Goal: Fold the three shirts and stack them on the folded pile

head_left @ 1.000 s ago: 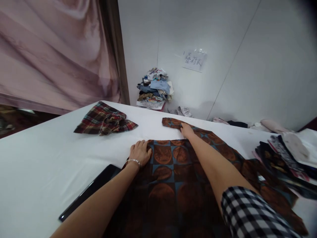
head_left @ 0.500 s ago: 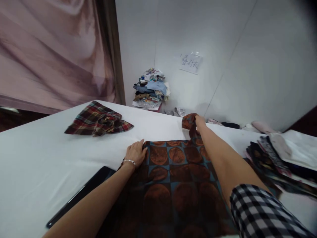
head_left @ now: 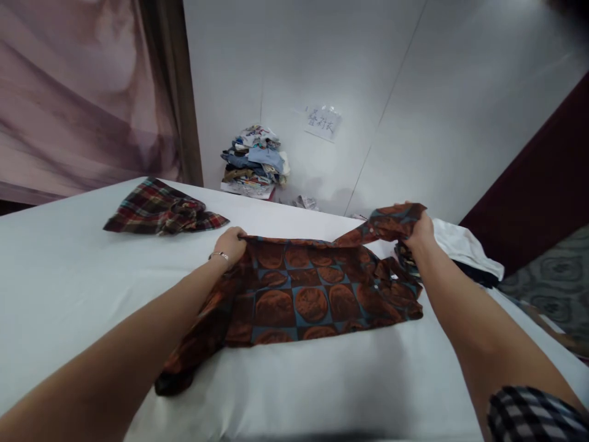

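A brown shirt (head_left: 310, 302) with a rust-and-blue pattern of circles in squares lies across the white table. My left hand (head_left: 231, 245), a bracelet at its wrist, pinches the shirt's far left corner. Out to the right, my right hand (head_left: 419, 232) is closed on one sleeve (head_left: 389, 224) and holds it raised off the table. The other sleeve (head_left: 191, 350) trails toward me on the left, its dark cuff on the white cloth. Bunched folds with buttons show at the shirt's right end.
A crumpled red plaid garment (head_left: 165, 209) lies at the back left of the white table (head_left: 69, 276). Folded clothes (head_left: 467, 248) are stacked beyond my right hand. Past the far edge stands a pile of clothes (head_left: 255, 161) against the wall, left of a paper sign (head_left: 323, 121).
My right hand has moved right, drawing the sleeve out sideways. The shirt's near part has pulled back from me, baring white cloth. The view has turned right; the dark flat object has left view.
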Motion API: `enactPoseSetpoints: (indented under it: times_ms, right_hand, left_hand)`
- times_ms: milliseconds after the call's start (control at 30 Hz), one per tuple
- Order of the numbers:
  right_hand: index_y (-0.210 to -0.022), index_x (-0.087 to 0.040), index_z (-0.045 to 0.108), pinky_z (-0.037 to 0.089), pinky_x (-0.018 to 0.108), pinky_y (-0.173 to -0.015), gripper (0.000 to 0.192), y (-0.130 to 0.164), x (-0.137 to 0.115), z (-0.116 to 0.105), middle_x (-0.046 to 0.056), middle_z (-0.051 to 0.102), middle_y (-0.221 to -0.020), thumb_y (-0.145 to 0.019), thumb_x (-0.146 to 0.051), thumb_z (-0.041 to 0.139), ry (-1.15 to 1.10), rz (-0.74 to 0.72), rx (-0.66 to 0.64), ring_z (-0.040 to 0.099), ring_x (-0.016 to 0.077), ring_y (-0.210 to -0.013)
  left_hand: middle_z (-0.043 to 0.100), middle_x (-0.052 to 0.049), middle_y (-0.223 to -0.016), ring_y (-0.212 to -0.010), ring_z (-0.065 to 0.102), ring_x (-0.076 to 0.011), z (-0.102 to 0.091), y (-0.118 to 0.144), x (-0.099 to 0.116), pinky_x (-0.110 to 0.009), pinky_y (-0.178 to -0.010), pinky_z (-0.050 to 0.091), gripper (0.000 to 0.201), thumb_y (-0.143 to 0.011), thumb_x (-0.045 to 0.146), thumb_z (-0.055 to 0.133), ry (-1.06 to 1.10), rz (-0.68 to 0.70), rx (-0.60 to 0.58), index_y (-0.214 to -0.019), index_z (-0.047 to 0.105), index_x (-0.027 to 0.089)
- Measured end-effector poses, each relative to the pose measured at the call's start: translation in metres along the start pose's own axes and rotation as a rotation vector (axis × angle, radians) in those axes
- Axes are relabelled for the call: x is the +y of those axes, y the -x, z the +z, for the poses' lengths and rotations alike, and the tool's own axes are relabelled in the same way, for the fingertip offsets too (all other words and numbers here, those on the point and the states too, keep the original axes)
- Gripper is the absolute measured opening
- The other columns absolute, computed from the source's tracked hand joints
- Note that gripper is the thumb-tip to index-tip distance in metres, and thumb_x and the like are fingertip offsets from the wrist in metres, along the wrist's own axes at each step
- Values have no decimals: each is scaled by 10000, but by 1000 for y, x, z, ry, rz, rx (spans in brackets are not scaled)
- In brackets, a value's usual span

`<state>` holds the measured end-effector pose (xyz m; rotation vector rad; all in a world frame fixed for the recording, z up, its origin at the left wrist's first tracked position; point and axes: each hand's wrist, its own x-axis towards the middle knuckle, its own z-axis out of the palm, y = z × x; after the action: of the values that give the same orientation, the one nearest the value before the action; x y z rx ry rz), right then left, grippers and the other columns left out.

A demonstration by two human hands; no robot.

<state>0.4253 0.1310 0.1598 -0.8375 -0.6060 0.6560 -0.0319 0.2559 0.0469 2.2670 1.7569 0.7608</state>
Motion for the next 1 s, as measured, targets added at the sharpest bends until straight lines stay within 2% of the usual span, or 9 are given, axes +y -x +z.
enactPoseSetpoints:
  times_ms: [100, 200, 267, 333, 467, 633, 767, 867, 1000]
  right_hand:
    - [-796, -228, 620, 565, 386, -743, 204, 40, -19, -33, 19, 690, -754, -815, -297, 429, -25, 32, 124, 678, 186, -762]
    - [-796, -218, 612, 570, 411, -739, 223, 77, -23, -65, 23, 691, -776, -809, -294, 403, -16, 42, 238, 683, 189, -729]
    - [-820, -212, 600, 568, 442, -741, 217, 99, -24, -80, 24, 689, -804, -805, -306, 404, -25, 44, 261, 684, 191, -719]
    - [-843, -220, 589, 563, 470, -761, 209, 117, -28, -90, 20, 686, -825, -802, -323, 411, -61, 16, 243, 685, 196, -733]
    - [-880, -227, 586, 557, 491, -795, 237, 149, -43, -92, 19, 680, -813, -808, -318, 380, -108, -32, 246, 690, 202, -780]
    - [-903, -242, 611, 562, 469, -817, 260, 184, -54, -86, 23, 691, -872, -802, -325, 386, -71, -126, 230, 686, 200, -873]
    - [-900, -232, 634, 554, 449, -846, 285, 206, -52, -86, 31, 700, -886, -801, -333, 386, -64, -142, 249, 678, 203, -923]
    - [-873, -221, 638, 550, 445, -856, 259, 210, -49, -89, 35, 705, -861, -789, -323, 415, -26, -128, 255, 684, 200, -896]
    - [-840, -202, 635, 563, 418, -815, 219, 195, -53, -83, 39, 706, -806, -781, -332, 469, 91, -98, 213, 692, 198, -819]
  left_hand:
    - [676, -39, -960, -948, 603, -207, -17, 29, 8, -299, -864, 442, 264, -691, 142, 450, 4, 157, -5, -881, 620, 209]
    - [670, -40, -839, -906, 602, -212, -19, 66, 6, -341, -916, 394, 233, -646, 87, 435, -51, 367, -43, -767, 594, 206]
    - [660, -37, -809, -884, 600, -206, -14, 86, 3, -354, -927, 375, 238, -631, 65, 419, -66, 420, -65, -743, 573, 208]
    - [657, -38, -823, -892, 596, -204, -8, 100, 2, -355, -924, 370, 242, -627, 64, 417, -60, 413, -72, -753, 563, 211]
    - [657, -47, -870, -930, 587, -210, -4, 113, 6, -363, -923, 363, 243, -639, 77, 421, -54, 414, -72, -779, 566, 212]
    - [660, -46, -911, -950, 584, -210, -10, 121, 12, -396, -982, 307, 269, -671, 62, 405, -113, 483, -65, -791, 589, 217]
    - [667, -64, -878, -928, 600, -224, -13, 129, 10, -402, -924, 332, 278, -718, 54, 385, -199, 526, -162, -765, 613, 206]
    - [671, -82, -879, -886, 614, -244, -11, 135, 7, -394, -825, 372, 284, -725, 66, 398, -227, 494, -265, -768, 645, 200]
    - [680, -81, -957, -929, 618, -251, -10, 140, 4, -391, -813, 376, 289, -730, 94, 413, -202, 448, -296, -807, 671, 200]
